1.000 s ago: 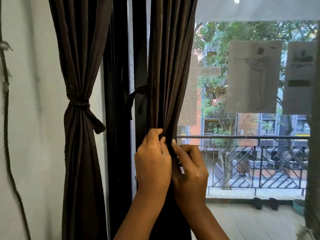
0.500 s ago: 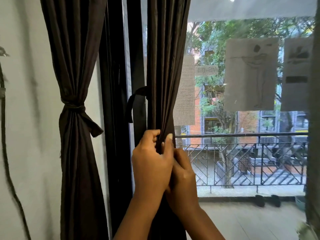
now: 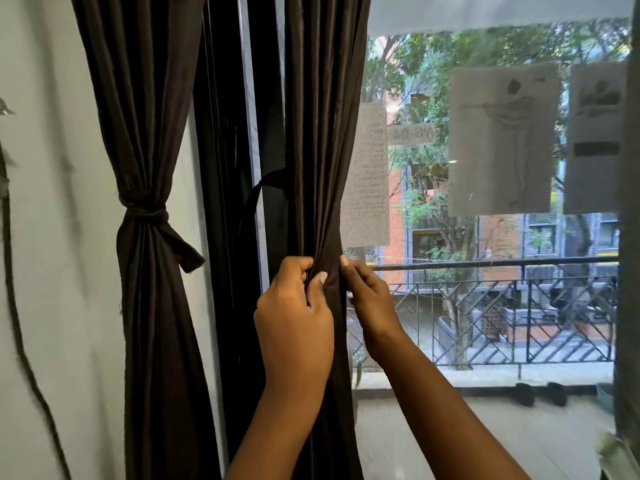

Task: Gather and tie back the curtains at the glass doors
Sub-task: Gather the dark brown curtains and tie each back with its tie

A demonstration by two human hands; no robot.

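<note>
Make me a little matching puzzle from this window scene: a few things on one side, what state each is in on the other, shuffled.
Things:
1. left curtain
2. middle curtain
3. loose tie strap
4. paper sheets

States:
A. stuck on the glass
B. hanging unfastened beside the door frame
C. knotted at its waist
D. pinched between the left hand and right hand

Pairs: 1-C, 2-D, 3-B, 4-A

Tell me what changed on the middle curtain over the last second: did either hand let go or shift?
The right hand slid off the left hand to the middle curtain's right edge; they were pressed together, now the bunched folds sit between them. Both keep their grip at the same height. The tie strap still hangs loose behind; the left curtain stays tied.
</note>
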